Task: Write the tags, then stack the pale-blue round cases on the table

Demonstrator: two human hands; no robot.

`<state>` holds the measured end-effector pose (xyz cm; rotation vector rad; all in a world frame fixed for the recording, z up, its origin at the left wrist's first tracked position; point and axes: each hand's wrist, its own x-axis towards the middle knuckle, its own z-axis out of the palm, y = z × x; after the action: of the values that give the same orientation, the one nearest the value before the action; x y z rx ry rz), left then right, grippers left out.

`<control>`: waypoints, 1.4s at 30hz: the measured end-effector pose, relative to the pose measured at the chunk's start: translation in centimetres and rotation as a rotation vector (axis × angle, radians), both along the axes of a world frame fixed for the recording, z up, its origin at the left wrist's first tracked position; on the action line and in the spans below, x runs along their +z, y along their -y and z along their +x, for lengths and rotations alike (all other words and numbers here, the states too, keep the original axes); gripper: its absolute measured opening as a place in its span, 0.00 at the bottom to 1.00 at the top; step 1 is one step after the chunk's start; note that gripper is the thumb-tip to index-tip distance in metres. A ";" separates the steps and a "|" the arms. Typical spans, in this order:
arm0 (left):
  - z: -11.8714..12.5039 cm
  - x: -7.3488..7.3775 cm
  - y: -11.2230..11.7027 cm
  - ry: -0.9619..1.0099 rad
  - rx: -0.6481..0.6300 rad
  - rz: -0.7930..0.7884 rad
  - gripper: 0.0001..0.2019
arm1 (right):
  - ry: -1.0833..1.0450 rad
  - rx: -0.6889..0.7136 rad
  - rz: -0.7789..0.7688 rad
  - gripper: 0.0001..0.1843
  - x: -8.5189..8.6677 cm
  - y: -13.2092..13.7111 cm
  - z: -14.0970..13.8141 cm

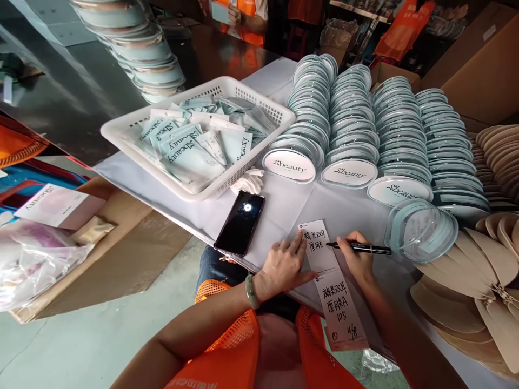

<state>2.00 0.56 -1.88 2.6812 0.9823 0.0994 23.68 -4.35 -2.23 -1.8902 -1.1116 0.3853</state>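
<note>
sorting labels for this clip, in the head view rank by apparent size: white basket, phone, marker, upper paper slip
1. white basket
2. phone
3. upper paper slip, partly covered
4. marker: longer than the slip but thin, so least area

I watch through one head-worn camera: faces forward and down over table (284,208). Close on left hand (284,265) and right hand (356,258), low centre. Handwriting on paper slip (320,248) between them is readable, marker (365,248) in right hand's grip sharp. Beyond hands: white basket (121,129), stacked round cases (352,124).
</note>
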 end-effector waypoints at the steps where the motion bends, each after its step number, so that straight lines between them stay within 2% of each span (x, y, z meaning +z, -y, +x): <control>1: 0.0 0.0 0.0 0.001 -0.003 -0.002 0.42 | 0.027 0.004 0.005 0.21 0.0 0.0 0.0; 12: 0.0 0.0 -0.2 -0.004 -0.023 -0.005 0.44 | 0.138 0.062 -0.006 0.24 0.0 -0.1 0.1; 21: -0.1 -0.2 -0.1 0.003 -0.022 0.018 0.43 | 0.135 0.027 0.055 0.19 0.3 -0.3 0.0; 25: 0.0 -0.2 -0.1 -0.002 -0.017 0.017 0.44 | 0.125 0.063 0.032 0.20 0.0 -0.2 0.2; 28: 0.0 -0.1 -0.1 -0.020 -0.015 0.010 0.43 | 0.053 -0.046 0.098 0.20 -0.6 0.2 0.6; 31: -0.1 0.1 -0.1 -0.038 -0.014 0.004 0.42 | -0.111 -0.165 0.151 0.21 -1.0 1.1 0.8; 34: -0.2 0.3 -0.1 -0.040 -0.009 0.003 0.42 | -0.228 -0.134 0.116 0.24 -0.8 2.3 0.2; 39: -0.3 0.7 0.0 -0.048 -0.004 -0.014 0.41 | -0.373 -0.095 0.093 0.28 1.1 3.3 -1.4; 42: -0.3 0.8 0.0 -0.050 -0.005 -0.025 0.40 | -0.363 -0.011 0.014 0.28 1.9 3.2 -1.7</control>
<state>1.71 0.53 -1.10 2.6757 0.9849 0.0195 21.97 -7.57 -0.33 -1.7264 -0.8574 0.6816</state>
